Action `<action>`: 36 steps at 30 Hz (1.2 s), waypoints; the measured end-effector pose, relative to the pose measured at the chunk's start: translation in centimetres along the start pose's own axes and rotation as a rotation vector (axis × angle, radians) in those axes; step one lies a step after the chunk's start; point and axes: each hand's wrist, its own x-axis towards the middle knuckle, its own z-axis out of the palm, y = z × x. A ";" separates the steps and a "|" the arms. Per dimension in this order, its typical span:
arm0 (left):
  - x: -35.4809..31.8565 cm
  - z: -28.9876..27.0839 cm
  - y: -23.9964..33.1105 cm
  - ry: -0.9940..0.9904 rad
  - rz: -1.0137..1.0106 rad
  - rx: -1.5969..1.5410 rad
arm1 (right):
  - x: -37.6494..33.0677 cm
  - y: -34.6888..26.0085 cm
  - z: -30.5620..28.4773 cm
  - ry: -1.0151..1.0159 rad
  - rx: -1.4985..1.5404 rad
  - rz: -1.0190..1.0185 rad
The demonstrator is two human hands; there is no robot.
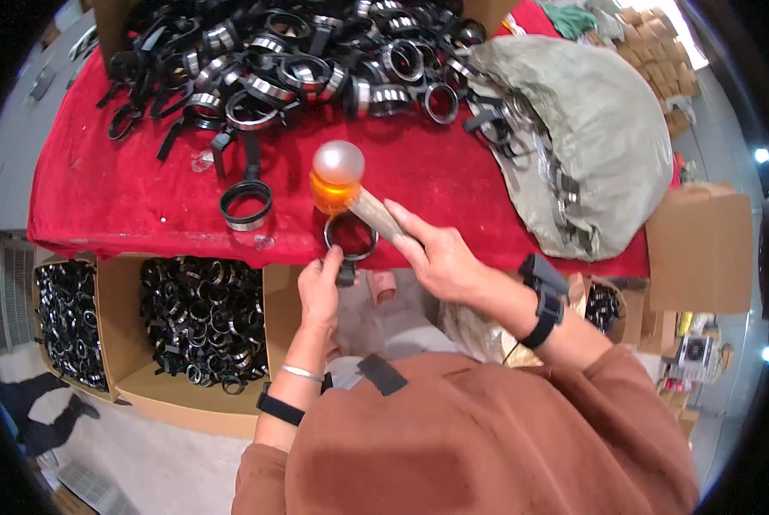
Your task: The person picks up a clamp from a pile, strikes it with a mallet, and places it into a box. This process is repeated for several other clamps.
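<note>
In my right hand (446,262) is the handle of a mallet (336,184) with an orange and whitish translucent head. The fingers are closed around the handle. The mallet's head hovers over or rests near the far side of a dark ring-shaped part (373,247); I cannot tell whether they touch. My left hand (319,292) pinches the short black stem of that ring at the front edge of the red-covered table (419,184). Left of it lies a black ring part with a silver band (247,223), its stem pointing away.
A big heap of black and silver ring parts (273,86) covers the table's back. At right lies a grey-green plastic bag (590,129) with more parts by its opening. Below the table, at left, stand cardboard boxes (178,399) filled with rings. An open box flap (702,249) sticks up at far right.
</note>
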 end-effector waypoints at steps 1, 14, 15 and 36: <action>-0.1 0.0 0.0 0.002 0.004 -0.033 | 0.0 -0.2 -0.2 -0.027 0.027 -0.001; 0.7 -0.1 0.2 -0.068 0.004 -0.043 | -11.0 4.6 3.3 0.161 -0.018 0.060; 0.0 -0.4 -0.1 -0.082 -0.023 -0.035 | -10.8 3.9 2.8 0.133 0.026 0.074; -0.5 -0.6 0.4 -0.145 0.043 -0.021 | -9.4 -0.8 0.2 0.138 0.086 0.206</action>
